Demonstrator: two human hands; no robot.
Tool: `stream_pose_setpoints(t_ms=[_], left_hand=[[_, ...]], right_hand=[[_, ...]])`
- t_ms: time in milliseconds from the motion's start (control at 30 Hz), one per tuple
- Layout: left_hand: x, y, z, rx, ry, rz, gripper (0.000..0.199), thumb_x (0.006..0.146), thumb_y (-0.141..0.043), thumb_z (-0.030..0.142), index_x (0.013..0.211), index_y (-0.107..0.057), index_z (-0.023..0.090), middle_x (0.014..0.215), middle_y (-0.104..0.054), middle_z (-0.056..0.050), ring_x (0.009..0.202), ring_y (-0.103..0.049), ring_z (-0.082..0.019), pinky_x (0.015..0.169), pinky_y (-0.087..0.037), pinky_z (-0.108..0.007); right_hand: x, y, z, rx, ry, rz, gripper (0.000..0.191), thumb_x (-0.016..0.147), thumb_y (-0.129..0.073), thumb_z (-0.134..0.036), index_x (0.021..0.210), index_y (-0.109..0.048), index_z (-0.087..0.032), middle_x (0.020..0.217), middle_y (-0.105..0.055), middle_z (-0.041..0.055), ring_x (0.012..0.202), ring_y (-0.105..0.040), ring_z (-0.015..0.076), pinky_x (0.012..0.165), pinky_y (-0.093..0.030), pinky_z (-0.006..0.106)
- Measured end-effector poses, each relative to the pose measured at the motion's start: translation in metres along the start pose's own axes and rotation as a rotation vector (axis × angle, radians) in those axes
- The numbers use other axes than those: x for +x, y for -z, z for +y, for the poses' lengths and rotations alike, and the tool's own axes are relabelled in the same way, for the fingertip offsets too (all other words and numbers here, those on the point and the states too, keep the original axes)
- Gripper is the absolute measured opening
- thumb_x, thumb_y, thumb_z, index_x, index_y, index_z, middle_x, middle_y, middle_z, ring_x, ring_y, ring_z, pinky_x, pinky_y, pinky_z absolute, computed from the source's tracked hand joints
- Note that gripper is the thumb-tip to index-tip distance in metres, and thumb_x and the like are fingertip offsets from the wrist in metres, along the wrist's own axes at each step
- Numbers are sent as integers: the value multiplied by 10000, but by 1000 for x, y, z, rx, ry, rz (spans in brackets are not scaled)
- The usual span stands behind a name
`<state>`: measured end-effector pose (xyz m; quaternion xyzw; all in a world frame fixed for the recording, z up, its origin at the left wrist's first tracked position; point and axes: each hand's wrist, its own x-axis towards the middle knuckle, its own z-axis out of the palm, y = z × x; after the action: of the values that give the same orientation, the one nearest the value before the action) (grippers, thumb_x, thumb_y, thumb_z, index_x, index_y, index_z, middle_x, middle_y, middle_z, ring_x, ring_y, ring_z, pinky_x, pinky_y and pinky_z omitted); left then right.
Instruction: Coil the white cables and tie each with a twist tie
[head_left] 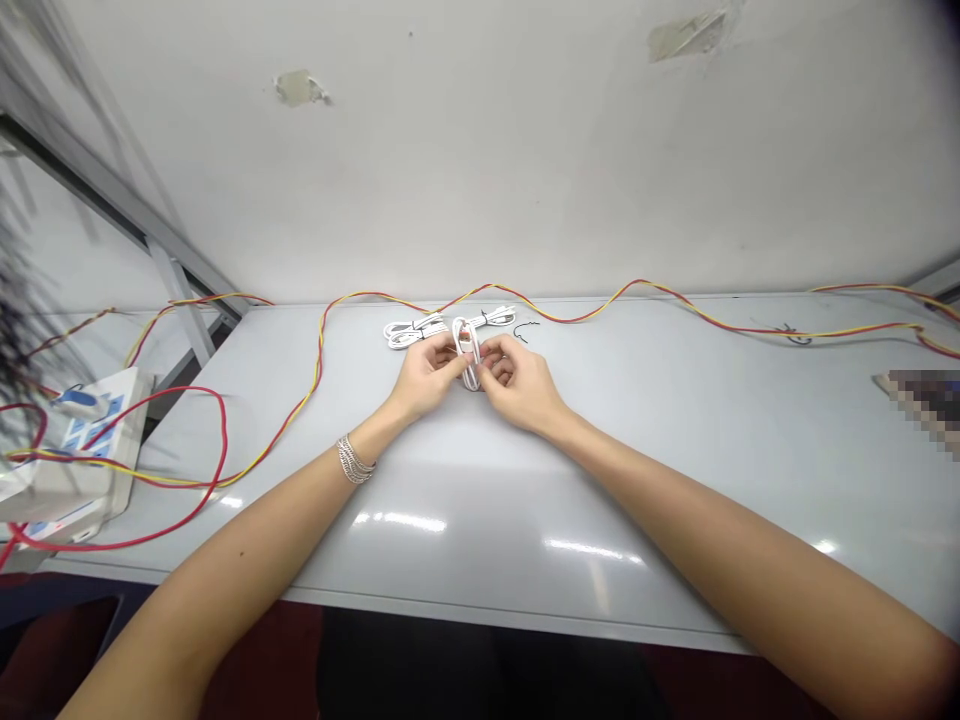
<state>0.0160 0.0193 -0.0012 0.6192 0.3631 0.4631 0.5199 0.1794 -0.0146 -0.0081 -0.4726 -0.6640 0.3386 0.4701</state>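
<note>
A coiled white cable (467,378) is held upright between my hands, just above the grey table. My left hand (429,375) pinches its left side with thumb and fingers. On the other side, my right hand (521,380) has its fingers curled and closed on the coil's right edge. Behind the coil, a bundled white cable (409,333) lies on the table to the left, and another white cable bundle (499,316) lies to the right. A short black tie (527,329) rests near my right hand.
Red and yellow twisted wires (637,283) run along the table's back by the white wall. At the left sits a white power strip (135,390) with a blue-and-white plug and a looped red cable (223,430). Another dark tie (793,335) lies at the right.
</note>
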Motion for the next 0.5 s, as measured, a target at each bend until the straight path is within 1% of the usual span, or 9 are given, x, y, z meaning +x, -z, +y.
stream_pose_setpoints(t_ms=[167,300,367,433,500], left_hand=[[0,0,-1,9,-23,12,296,737,-787,345,929,-706,135,920,-736,-77,883,-683,-202,844,-552,-335],[1,0,-5,3,-37,60,351,722,-806,347,972,-681,136,940,-729,-83,870,-694,-200,832,-559,-338],[1,1,-7,12,-38,65,380,718,-811,366,989,-681,134,978,-731,-95,861,-701,-204,829,-565,-351],[2,1,-8,20,-42,62,404,719,-809,391,1007,-696,131,1032,-738,-111,878,-710,-216,851,-568,-371],[2,1,-8,27,-45,53,416,721,-809,407,1018,-714,131,1070,-745,-122,941,-713,-238,903,-562,-390]], right_hand=[[0,0,0,-4,2,5,128,805,-613,-276,891,-570,-192,761,-651,20,590,-587,133,570,-476,277],[0,-1,0,1,-4,7,113,809,-618,-264,876,-559,-195,748,-642,13,586,-578,127,565,-471,268],[0,-1,0,6,-5,5,115,815,-618,-267,881,-557,-196,750,-641,11,592,-579,125,568,-471,266],[0,0,0,7,-10,3,120,820,-617,-273,893,-558,-198,759,-644,10,596,-579,124,570,-468,264],[1,0,-1,6,-17,2,122,824,-612,-280,900,-559,-200,754,-641,6,596,-575,123,567,-462,264]])
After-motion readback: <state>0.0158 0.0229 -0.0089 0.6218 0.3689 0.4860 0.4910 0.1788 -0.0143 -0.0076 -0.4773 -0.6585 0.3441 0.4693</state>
